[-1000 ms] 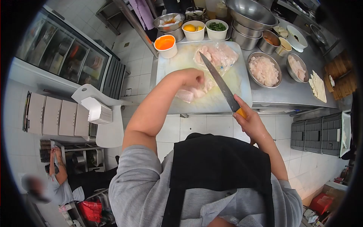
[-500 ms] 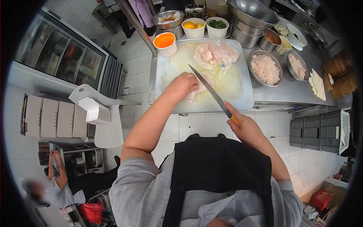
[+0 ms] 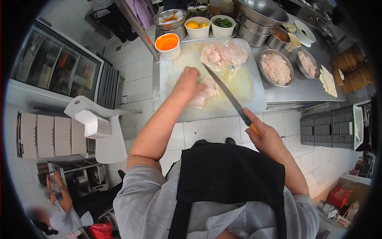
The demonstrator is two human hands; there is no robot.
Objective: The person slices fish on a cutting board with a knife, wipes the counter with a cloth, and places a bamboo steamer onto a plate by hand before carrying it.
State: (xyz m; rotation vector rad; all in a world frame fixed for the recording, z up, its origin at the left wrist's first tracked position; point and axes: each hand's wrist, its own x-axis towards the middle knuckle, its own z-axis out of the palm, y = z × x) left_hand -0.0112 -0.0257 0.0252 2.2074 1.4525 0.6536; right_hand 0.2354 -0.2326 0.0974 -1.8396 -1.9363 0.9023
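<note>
My right hand [image 3: 262,131] is closed round the yellow handle of a long knife [image 3: 225,90], whose blade points up and left over the cutting board [image 3: 247,99]. A flat pale piece of raw meat [image 3: 207,91] lies on the board below the blade. Just left of this piece, above the board, is my left hand [image 3: 187,84], slightly blurred. Its fingers are curled, and whether they pinch anything is not clear. A clear plastic bag of pale meat [image 3: 225,55] rests on the board beyond the knife tip.
A tub of orange liquid [image 3: 168,45] stands at the board's upper left corner. Tubs of yolks [image 3: 197,27] and greens [image 3: 223,26] are behind. On the right are steel bowls of pale meat [image 3: 277,67]. Another person [image 3: 65,207] is at lower left, and one more stands at upper left.
My left hand has lifted off the meat and moved left and up, uncovering more of it. The knife has shifted slightly and stays in my right hand. The view has turned a little.
</note>
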